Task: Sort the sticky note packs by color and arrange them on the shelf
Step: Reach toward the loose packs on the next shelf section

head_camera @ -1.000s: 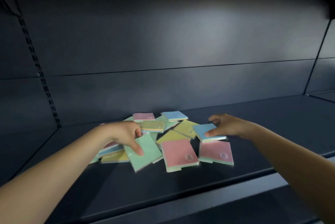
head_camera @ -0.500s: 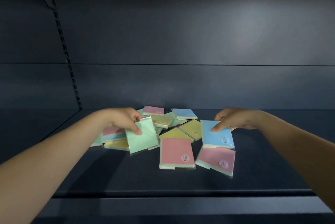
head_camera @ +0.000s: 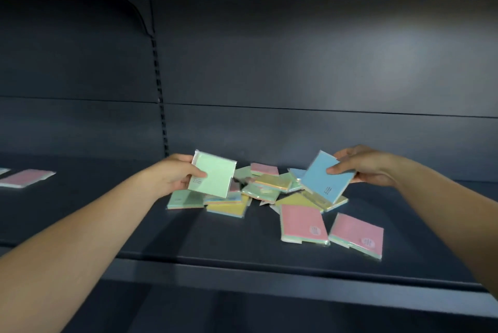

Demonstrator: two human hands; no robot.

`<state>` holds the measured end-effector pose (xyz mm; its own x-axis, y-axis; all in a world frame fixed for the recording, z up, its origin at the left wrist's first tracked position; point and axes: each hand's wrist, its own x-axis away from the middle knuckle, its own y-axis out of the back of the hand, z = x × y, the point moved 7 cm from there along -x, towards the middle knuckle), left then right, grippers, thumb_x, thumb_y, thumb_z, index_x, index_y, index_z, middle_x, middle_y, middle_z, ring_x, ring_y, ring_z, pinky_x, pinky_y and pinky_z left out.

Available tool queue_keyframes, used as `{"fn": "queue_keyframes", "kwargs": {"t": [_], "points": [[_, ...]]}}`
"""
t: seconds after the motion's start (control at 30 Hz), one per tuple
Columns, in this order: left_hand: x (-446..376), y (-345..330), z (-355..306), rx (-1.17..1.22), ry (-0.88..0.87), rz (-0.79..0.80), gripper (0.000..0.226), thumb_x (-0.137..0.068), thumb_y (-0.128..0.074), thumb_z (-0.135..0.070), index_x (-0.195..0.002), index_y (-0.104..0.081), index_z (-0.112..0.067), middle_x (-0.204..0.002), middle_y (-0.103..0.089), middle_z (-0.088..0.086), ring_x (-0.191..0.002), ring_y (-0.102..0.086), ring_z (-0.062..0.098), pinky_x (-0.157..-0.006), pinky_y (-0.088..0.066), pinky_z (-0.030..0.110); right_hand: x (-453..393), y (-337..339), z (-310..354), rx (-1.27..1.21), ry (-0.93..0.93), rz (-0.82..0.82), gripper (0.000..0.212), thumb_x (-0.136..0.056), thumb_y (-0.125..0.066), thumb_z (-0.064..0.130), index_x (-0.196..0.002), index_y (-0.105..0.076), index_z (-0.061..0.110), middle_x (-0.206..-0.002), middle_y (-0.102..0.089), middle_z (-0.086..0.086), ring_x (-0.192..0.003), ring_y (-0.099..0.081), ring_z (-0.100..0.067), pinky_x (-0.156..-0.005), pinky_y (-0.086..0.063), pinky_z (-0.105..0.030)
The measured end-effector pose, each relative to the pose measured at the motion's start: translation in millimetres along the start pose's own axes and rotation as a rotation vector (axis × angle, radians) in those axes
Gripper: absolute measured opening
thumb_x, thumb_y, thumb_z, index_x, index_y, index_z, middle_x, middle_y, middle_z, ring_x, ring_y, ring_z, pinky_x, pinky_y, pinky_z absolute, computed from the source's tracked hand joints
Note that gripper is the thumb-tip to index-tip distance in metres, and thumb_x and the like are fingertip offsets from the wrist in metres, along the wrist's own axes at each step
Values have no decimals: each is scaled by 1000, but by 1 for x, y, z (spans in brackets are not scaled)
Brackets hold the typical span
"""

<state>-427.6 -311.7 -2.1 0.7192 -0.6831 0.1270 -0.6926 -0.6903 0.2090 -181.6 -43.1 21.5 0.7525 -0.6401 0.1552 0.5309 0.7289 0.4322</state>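
Dark metal shelf (head_camera: 188, 241), back panel and slotted upright (head_camera: 159, 90) in dim light; the front lip runs out of view at lower right. Loose pile of sticky note packs (head_camera: 265, 187) at mid-shelf, overlapping so that most show only a corner or edge: green, yellow, pink and blue tops, exact count not determinable. Left hand (head_camera: 172, 176) holds a green pack (head_camera: 213, 177) lifted above the left end of the pile, thumb on its face and the other fingers hidden behind it; small dark print at its lower left corner, too small to read. Right hand (head_camera: 361, 168) holds a blue pack (head_camera: 327, 176) tilted above the right end of the pile, thumb pressed on the upper face, fingers curled beneath and mostly hidden; a small dark mark near its lower edge, unreadable. Two pink packs lie flat in front of the pile, apart from it: one (head_camera: 303, 223) nearer the centre, one (head_camera: 357, 235) to its right, each with a round pale sticker, lettering illegible. Far left on the shelf, well apart from the pile, a further pink pack (head_camera: 27, 177) lies flat, blurred; beside it a pale sliver (head_camera: 4, 171) cut off by the frame edge, unidentifiable.
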Motion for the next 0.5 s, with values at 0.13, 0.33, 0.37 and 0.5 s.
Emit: {"fn": "queue_keyframes", "kwargs": {"t": [0.13, 0.33, 0.37, 0.5], "points": [[20, 51, 17, 97, 4, -19, 21, -86, -55, 9, -95, -64, -8, -84, -72, 7, -78, -67, 23, -73, -54, 34, 12, -44, 28, -10, 48, -74, 9, -84, -66, 3, -89, -60, 8, -87, -68, -9, -83, -63, -19, -77, -50, -30], [67, 165, 46, 203, 8, -59, 19, -86, -54, 11, -94, -60, -5, -96, -66, 11, -82, -65, 22, -66, -58, 33, 42, -159, 78, -106, 89, -183, 17, -86, -61, 3, -72, -54, 9, -78, -62, -13, -70, -59, -21, -61, -47, -28], [77, 188, 51, 216, -2, -74, 19, -86, -54, 11, -94, -60, -5, -98, -65, 11, -84, -65, 22, -70, -55, 35, 48, -182, 88, -117, 96, -189, 18, -86, -61, 2, -71, -54, 9, -78, -62, -13, -70, -59, -22, -62, -46, -28], [112, 280, 72, 206, -36, -162, 20, -85, -58, 10, -100, -60, -2, -99, -65, 11, -84, -64, 20, -82, -50, 36, 67, -279, 126, -155, 108, -148, 13, -84, -61, 0, -74, -56, 7, -84, -64, -16, -75, -61, -25, -73, -49, -32]]}}
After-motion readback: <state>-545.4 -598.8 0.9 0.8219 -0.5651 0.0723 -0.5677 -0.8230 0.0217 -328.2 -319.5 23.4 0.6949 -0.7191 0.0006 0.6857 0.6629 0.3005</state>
